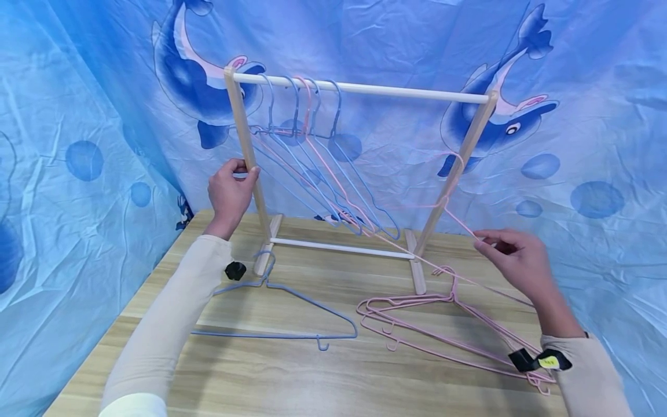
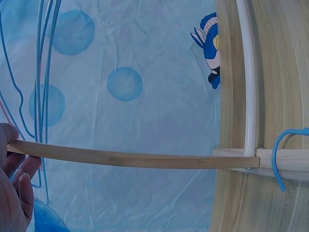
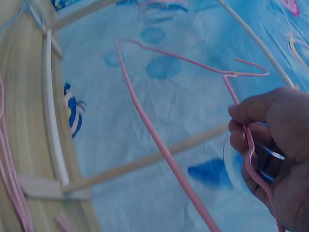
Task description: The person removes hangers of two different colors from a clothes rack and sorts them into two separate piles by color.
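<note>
My left hand (image 1: 231,194) grips the left wooden upright (image 1: 241,127) of a small clothes rack, thumb in front. A pink clothes hanger (image 3: 145,121) is pinched by its shoulder in my right hand (image 1: 521,263). Its hook is raised in front of the rack's right upright (image 1: 474,133), below the white top rail (image 1: 406,91) and apart from it. Several blue hangers (image 1: 339,107) and a pink one hang toward the rail's left end. In the left wrist view, my left fingers (image 2: 28,169) wrap the upright.
A blue hanger (image 1: 312,302) lies on the wooden table (image 1: 292,376) at front left, its hook by the rack's left foot (image 1: 263,263). Several pink hangers (image 1: 411,341) lie overlapping at front right. A white lower bar (image 1: 339,248) joins the uprights. A blue dolphin-print curtain (image 1: 396,35) stands behind.
</note>
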Motion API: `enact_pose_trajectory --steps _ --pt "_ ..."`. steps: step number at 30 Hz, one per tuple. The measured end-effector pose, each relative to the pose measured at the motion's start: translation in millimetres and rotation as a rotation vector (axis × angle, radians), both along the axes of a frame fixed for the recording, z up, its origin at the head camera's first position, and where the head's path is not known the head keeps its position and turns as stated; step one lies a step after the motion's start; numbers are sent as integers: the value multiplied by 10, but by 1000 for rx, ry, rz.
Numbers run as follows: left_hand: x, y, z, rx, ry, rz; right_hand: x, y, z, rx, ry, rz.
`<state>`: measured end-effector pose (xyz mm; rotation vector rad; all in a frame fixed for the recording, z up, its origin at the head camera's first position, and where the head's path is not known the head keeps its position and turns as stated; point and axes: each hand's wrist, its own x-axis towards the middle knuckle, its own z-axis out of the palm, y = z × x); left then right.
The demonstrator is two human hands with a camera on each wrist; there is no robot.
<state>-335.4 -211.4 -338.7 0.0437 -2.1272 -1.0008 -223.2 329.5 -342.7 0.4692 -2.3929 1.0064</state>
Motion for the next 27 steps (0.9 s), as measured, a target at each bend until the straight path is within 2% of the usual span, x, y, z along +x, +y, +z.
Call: enact_pose_trajectory --steps 10,19,27 --pt "6 8 13 -3 -4 1 214 497 -355 -12 -143 -4" --pt "19 2 11 2 -18 3 276 817 -741 -18 -310 2" --pt "16 3 19 6 -5 -8 298 978 -1105 -38 -411 79"
